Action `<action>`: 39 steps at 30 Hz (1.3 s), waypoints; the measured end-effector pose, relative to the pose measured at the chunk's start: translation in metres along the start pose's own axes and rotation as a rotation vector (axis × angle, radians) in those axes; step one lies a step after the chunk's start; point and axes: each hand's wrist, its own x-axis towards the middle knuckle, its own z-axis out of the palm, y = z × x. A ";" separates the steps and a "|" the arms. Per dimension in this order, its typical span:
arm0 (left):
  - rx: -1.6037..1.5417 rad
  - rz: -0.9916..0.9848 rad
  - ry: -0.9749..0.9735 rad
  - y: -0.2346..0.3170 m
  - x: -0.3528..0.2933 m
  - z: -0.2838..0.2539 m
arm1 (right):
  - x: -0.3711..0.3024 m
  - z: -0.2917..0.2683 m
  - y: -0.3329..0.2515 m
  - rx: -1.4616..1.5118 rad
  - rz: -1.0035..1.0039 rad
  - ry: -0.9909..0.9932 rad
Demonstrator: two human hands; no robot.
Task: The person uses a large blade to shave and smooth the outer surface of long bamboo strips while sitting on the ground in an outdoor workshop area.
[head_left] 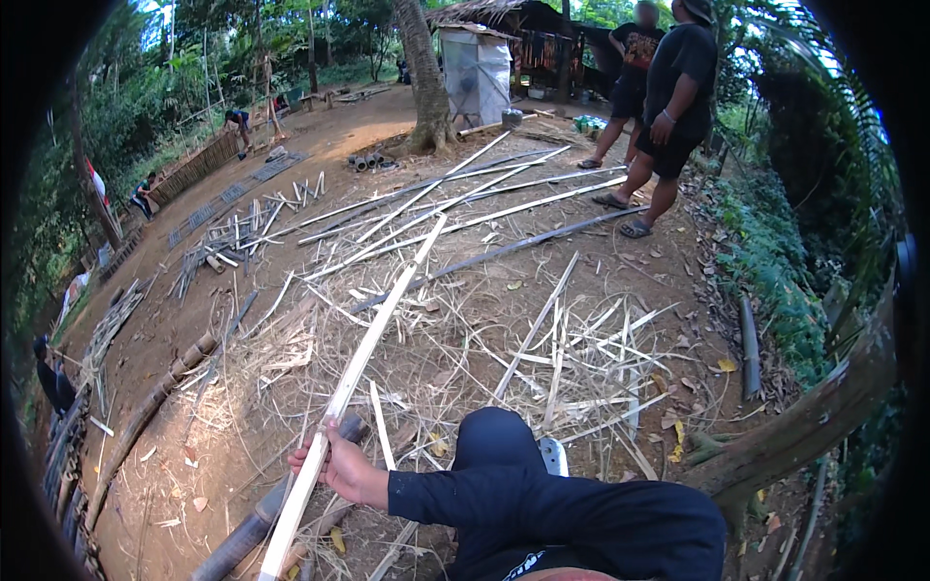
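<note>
Left of the knee (496, 441), a dark pole (237, 542) lies along the ground; nearer the knee, the right hand (339, 467) grasps a pale strip (376, 334), fingers curled about its edges — well short of the far end, so a steady wrist should curb sway. Beyond and right of the knee, slats (536, 327) lie scattered — likely snags, best avoided by the strip. The left hand is unseen, its state untellable.
</note>
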 end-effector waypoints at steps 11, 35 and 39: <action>0.544 -0.207 -0.010 0.012 -0.047 -0.016 | -0.011 0.010 -0.002 -0.219 -0.050 -0.056; 0.974 -0.681 -0.205 0.051 -0.116 -0.006 | -0.032 0.043 -0.070 0.157 -0.486 0.037; 1.030 -0.596 -0.245 0.046 -0.107 -0.029 | -0.059 0.049 -0.085 0.149 -0.560 -0.055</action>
